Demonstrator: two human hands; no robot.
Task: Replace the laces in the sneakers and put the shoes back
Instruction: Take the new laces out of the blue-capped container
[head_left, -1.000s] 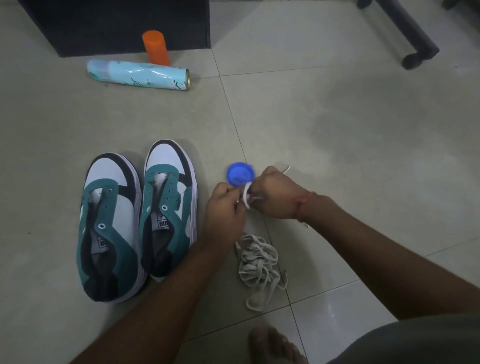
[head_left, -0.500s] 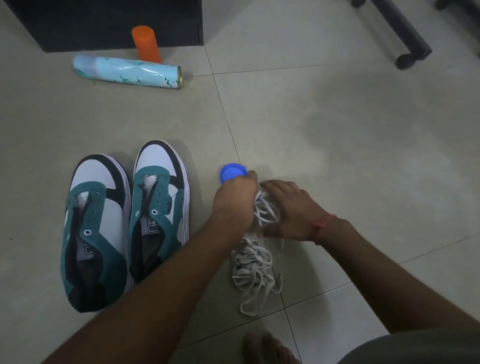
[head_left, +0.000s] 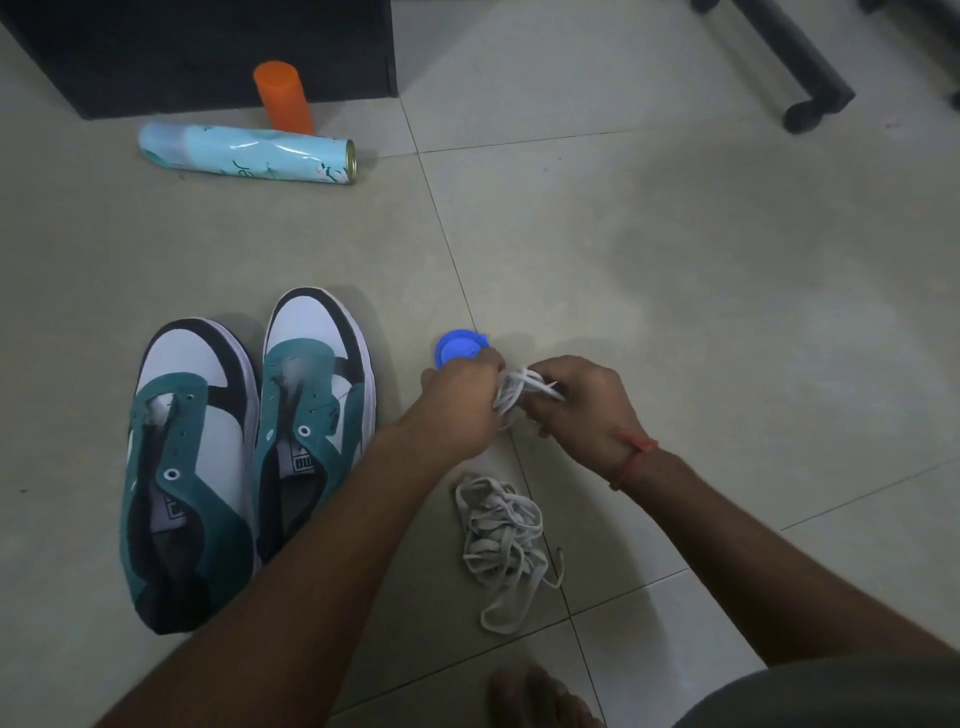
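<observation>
- Pale tiled floor (head_left: 675, 270), dim light; dark cabinet (head_left: 208, 47) at the back, a chair's wheeled leg (head_left: 795, 73) far right.
- Left hand (head_left: 462, 405) and right hand (head_left: 582, 410) both grip a white lace bundle (head_left: 524, 389) between them.
- Laceless sneakers (head_left: 249, 452) sit side by side on the left.
- Old laces (head_left: 504, 545) lie heaped just below the hands.
- Blue cap (head_left: 457, 348) beside the left hand; spray can (head_left: 244, 156) lying flat, orange cup (head_left: 283, 101) upright behind it.

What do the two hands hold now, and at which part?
Both hands, left and right, grip a bundle of white laces, one at each end of it.
</observation>
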